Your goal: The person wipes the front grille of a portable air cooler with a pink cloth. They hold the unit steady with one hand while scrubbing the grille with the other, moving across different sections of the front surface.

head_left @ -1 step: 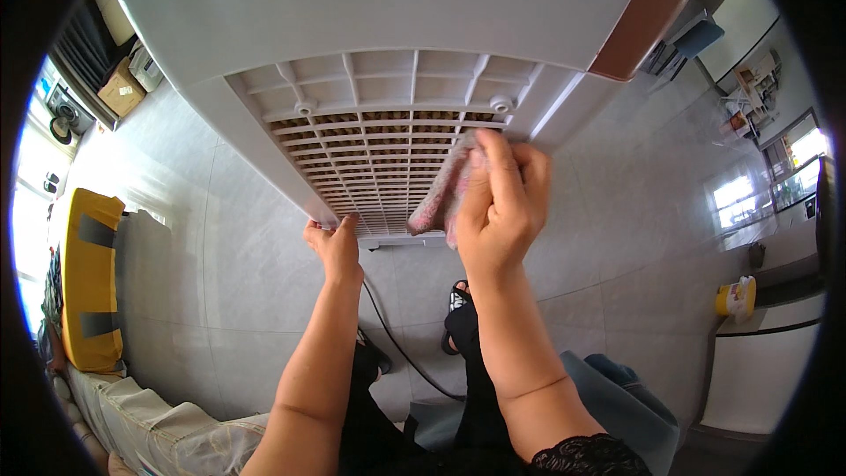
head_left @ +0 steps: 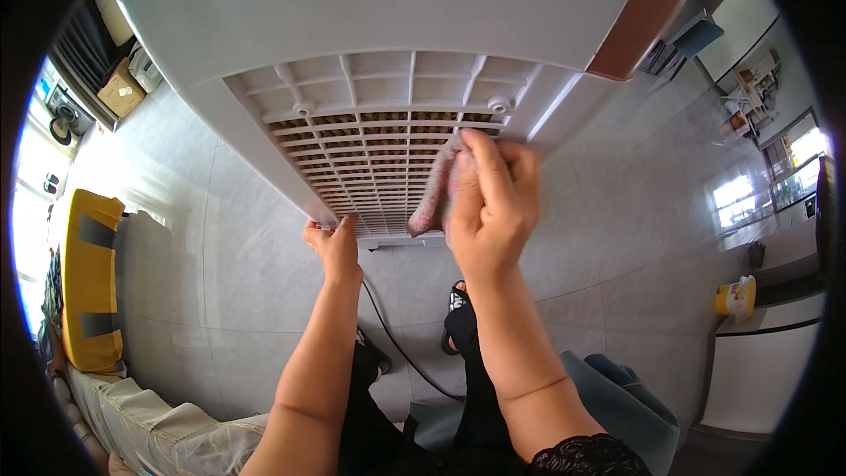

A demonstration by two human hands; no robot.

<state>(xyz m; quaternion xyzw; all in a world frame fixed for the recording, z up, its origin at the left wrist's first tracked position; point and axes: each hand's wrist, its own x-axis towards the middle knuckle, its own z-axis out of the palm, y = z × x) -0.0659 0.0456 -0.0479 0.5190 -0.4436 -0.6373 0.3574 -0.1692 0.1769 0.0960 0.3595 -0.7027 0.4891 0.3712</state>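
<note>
A large white air cooler [head_left: 388, 13] with a brown corner panel stands in front of me. Its slatted grille [head_left: 379, 159] faces me, and brownish, ridged material shows behind the slats. My left hand [head_left: 337, 247] is closed on the casing's edge at the grille's lower left, thumb on the near side; its other fingers are partly hidden. Between the thumb and fingers of my right hand [head_left: 496, 203] is a crumpled greyish-pink cloth [head_left: 432, 198], pinched against the right side of the grille. Part of the cloth is covered by that hand.
A black power cord [head_left: 392, 344] runs over the grey tiled floor [head_left: 256, 300] between my feet. Blue-grey fabric [head_left: 608, 397] lies under me. A yellow padded piece [head_left: 91, 278] stands to the left; a yellow bucket [head_left: 736, 297] and a blue chair [head_left: 696, 38] are to the right.
My right hand and the cloth have shifted slightly left along the grille. The left hand stays on the casing's edge.
</note>
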